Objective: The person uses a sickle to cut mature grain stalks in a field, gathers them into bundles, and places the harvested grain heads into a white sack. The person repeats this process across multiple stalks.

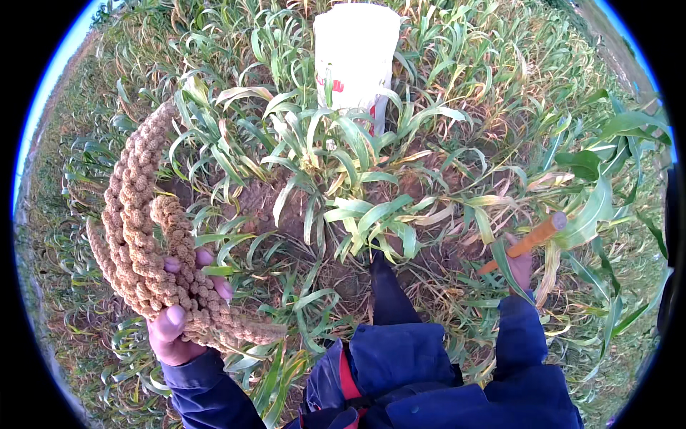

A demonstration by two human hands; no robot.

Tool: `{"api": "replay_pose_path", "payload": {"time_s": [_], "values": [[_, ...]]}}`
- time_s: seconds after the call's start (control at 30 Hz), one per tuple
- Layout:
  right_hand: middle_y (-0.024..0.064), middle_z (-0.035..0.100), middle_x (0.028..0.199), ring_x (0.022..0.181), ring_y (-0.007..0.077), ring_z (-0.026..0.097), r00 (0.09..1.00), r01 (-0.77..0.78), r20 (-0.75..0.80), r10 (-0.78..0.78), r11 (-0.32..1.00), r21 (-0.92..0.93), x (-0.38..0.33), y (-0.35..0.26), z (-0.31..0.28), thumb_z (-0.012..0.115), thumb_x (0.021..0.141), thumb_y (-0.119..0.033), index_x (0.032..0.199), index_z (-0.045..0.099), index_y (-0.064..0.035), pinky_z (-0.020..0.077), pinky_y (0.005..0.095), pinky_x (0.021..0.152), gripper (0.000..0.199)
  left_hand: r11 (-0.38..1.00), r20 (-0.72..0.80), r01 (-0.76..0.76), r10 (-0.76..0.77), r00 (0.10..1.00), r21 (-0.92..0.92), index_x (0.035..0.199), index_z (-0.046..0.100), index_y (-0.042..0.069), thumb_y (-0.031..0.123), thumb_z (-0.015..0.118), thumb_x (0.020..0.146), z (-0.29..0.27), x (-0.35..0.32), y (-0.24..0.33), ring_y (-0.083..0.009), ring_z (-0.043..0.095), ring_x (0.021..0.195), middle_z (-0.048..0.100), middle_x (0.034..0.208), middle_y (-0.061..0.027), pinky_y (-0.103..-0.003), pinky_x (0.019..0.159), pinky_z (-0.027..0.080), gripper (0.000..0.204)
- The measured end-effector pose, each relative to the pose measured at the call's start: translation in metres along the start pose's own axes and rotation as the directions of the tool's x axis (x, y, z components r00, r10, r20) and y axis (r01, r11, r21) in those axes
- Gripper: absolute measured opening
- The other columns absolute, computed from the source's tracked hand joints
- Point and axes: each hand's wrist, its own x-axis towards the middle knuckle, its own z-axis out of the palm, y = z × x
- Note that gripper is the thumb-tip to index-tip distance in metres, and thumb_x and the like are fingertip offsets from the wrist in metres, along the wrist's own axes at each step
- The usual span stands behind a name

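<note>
Several thick, tan millet heads (136, 214) are bunched in my left hand (170, 330). Its thumb lies across the near side and the fingertips show on the far side, with the heads curving up to the left and one pointing right. On the right, my right hand (522, 268) is closed round an orange-brown wooden handle (536, 234), held low among the plants. Leaves partly cover this hand. Whatever tool head the handle carries cannot be made out.
A large white sack (356, 53) with red marks stands upright ahead among the plants. Green and yellowing leafy stalks (357, 143) grow all round, with dry soil (268, 204) between them. Tall broad leaves (593, 207) rise close by my right arm. My dark-clad leg (391, 293) is below centre.
</note>
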Motion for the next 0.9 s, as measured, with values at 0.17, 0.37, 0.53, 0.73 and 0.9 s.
{"api": "replay_pose_path", "payload": {"time_s": [0.17,0.37,0.53,0.73,0.9], "values": [[0.0076,0.06,0.067,0.052,0.0145,0.058,0.965,-0.236,-0.192,0.181,0.918,-0.319,0.04,0.087,0.052,0.066,0.074,-0.006,0.096,0.06,0.0046,0.0448,0.0281,0.047,0.025,0.986,0.084,-0.123,0.114,0.99,0.116,0.128,0.041,0.005,0.023,0.065,0.078,0.054,0.152,-0.008,-0.0329,0.058,0.093,0.049,0.121,-0.0235,-0.039,0.078,0.053,0.059],[0.0094,0.056,0.058,0.037,0.0157,0.051,0.878,-0.453,-0.192,0.439,0.891,-0.036,0.056,0.1,0.046,0.067,0.07,-0.001,0.087,0.056,0.002,0.0373,0.0279,0.034,0.02,0.961,0.309,-0.27,0.275,0.91,-0.06,0.131,0.041,0.0,0.019,0.055,0.089,0.139,0.363,-0.034,-0.0342,0.056,0.109,0.049,0.127,-0.0245,-0.042,0.09,0.051,0.047],[0.0121,0.057,0.064,0.04,0.0183,0.052,0.776,-0.597,-0.255,0.578,0.803,0.003,0.062,0.113,0.033,0.067,0.07,0.003,0.084,0.051,-0.0009,0.0397,0.0308,0.035,0.021,0.883,0.148,-0.468,0.465,0.873,-0.013,0.118,0.051,-0.004,0.011,0.066,0.082,0.221,0.529,-0.083,-0.0277,0.064,0.094,0.062,0.107,-0.0175,-0.039,0.086,0.052,0.042],[0.0103,0.055,0.061,0.04,0.0214,0.054,0.606,-0.777,-0.303,0.736,0.629,-0.026,0.046,0.167,-0.008,0.064,0.072,0.005,0.085,0.051,0.0004,0.0409,0.0351,0.034,0.019,0.937,-0.035,-0.295,0.307,0.951,0.187,0.1,0.055,-0.006,0.014,0.074,0.072,0.277,0.656,-0.197,-0.019,0.062,0.066,0.062,0.084,-0.0104,-0.03,0.058,0.053,0.04],[0.007,0.054,0.062,0.05,0.0215,0.053,0.843,-0.531,-0.342,0.416,0.744,-0.405,0.019,0.255,-0.045,0.06,0.077,-0.005,0.086,0.056,-0.0017,0.0416,0.0365,0.054,0.01,0.632,-0.195,0.424,-0.4,0.896,0.649,0.091,0.064,-0.006,0.016,0.076,0.07,0.226,0.698,-0.308,-0.0207,0.064,0.067,0.064,0.087,-0.0118,-0.032,0.058,0.054,0.033]]}}
